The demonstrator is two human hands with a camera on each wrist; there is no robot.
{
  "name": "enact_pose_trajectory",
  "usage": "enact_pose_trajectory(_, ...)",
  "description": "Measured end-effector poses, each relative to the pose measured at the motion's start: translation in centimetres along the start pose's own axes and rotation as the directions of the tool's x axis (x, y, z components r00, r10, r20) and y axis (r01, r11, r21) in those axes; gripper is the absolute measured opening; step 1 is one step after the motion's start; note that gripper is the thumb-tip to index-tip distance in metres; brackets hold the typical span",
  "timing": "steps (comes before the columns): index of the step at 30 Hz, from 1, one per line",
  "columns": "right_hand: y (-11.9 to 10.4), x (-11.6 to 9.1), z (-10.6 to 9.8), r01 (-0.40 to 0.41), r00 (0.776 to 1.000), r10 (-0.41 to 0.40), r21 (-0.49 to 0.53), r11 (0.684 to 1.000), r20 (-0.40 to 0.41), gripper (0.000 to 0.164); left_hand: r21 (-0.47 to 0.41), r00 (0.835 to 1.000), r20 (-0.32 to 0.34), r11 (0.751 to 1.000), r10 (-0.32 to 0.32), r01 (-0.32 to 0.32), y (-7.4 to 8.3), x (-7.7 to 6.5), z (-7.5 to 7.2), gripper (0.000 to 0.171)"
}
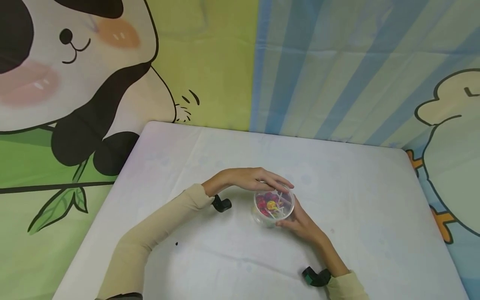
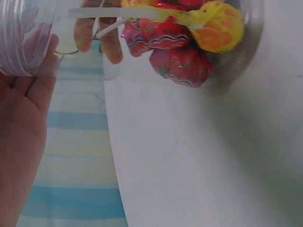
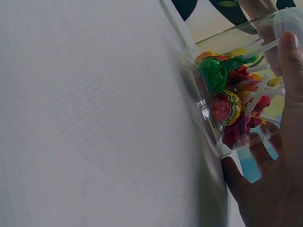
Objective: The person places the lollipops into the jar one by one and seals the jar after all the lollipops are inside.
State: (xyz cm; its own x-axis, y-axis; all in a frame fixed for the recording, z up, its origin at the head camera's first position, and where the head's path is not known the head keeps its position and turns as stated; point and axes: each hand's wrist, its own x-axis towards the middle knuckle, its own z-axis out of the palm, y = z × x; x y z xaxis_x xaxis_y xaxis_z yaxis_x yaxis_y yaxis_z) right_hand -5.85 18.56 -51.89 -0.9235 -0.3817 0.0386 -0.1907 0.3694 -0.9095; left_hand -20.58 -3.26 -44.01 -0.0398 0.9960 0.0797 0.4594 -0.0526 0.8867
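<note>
A clear plastic jar of wrapped lollipops stands upright on the table, a see-through lid on its top. My left hand reaches over from the left and grips the lid, its fingers lying across the far edge. Around the right side of the jar, my right hand holds the wall with thumb and fingers apart. In the right wrist view, green, yellow and red lollipop wrappers show through the jar, with white sticks pointing toward the lid. The left thumb is hidden in the head view.
A white cloth covers the table. A small dark speck lies left of the jar. Black wrist cameras sit at both wrists, close over the cloth. Behind the table hangs a printed curtain with a panda and stripes.
</note>
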Motion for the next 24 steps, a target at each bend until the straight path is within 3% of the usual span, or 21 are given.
enact_pose_trajectory(6,0.4,0.3,0.1,0.033,0.999,-0.033,-0.005,0.999,0.027,0.105,0.083,0.999,0.047,0.996,-0.012,0.008,1.1,1.6,0.0,0.035)
enact_pose_trajectory(9,0.6,0.7,0.2,0.051,0.997,-0.051,-0.007,0.999,0.055,0.105,0.172,0.999,0.044,0.985,-0.014,0.006,1.7,2.1,0.0,0.033)
enact_pose_trajectory(12,0.5,1.3,0.2,0.055,0.996,-0.054,-0.017,0.998,0.074,0.108,0.272,0.996,-0.079,0.960,-0.045,0.065,2.3,1.5,0.0,0.032)
enact_pose_trajectory(14,0.4,1.6,0.1,0.057,0.996,-0.055,-0.016,0.998,0.074,0.108,0.322,0.972,-0.224,0.936,-0.074,0.145,2.4,0.3,0.0,0.033)
enact_pose_trajectory(16,0.3,1.7,-0.1,0.049,0.997,-0.047,-0.028,0.998,0.060,0.109,0.333,0.919,-0.380,0.912,-0.103,0.240,2.4,-1.3,0.1,0.034)
enact_pose_trajectory(19,0.1,1.3,-0.3,0.040,0.999,-0.037,-0.067,0.997,0.037,0.113,0.307,0.806,-0.567,0.863,-0.172,0.401,2.5,-4.5,0.9,0.038)
enact_pose_trajectory(21,-0.1,0.8,-0.8,0.034,0.999,-0.032,-0.128,0.991,0.019,0.113,0.313,0.722,-0.659,0.797,-0.211,0.517,2.8,-6.8,1.8,0.043)
enact_pose_trajectory(24,-0.5,-0.1,-1.8,0.058,0.996,-0.074,-0.290,0.955,-0.046,0.102,0.360,0.623,-0.752,0.658,-0.216,0.662,3.3,-10.0,3.7,0.053)
